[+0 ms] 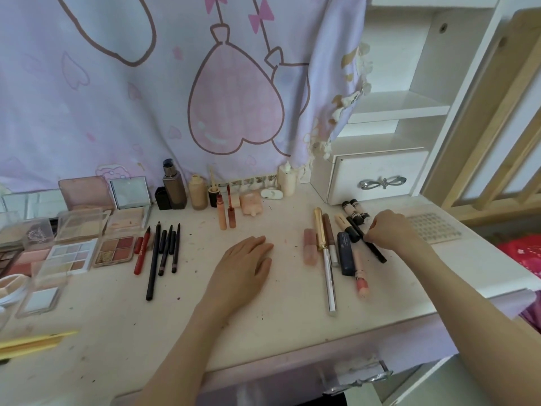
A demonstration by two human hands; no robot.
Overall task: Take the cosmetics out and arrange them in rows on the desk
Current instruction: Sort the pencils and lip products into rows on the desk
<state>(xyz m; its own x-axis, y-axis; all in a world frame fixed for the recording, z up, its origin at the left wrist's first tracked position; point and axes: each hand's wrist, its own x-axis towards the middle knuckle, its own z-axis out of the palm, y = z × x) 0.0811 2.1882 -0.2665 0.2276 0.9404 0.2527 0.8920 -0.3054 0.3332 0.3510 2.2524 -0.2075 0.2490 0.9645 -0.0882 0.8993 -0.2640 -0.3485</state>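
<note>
My left hand (243, 262) rests flat on the white desk (263, 315), fingers relaxed, holding nothing. My right hand (392, 230) reaches to the right cluster of cosmetics, its curled fingertips pinching a thin black pencil (371, 244). That cluster holds a gold tube (320, 228), a silver pen (330, 279), a navy tube (345, 253), a pink lipstick (310, 250) and a pink tube (361, 276). Several pencils (164, 250) lie in a row at centre left. Open eyeshadow palettes (115, 250) fill the left side. Bottles (175, 186) stand along the back.
A white drawer box (380, 177) with a bow handle stands at the back right under white shelves. A patterned mat (433, 227) lies beyond my right hand. A printed cloth hangs behind the desk. Yellow sticks (32, 342) lie at the front left edge.
</note>
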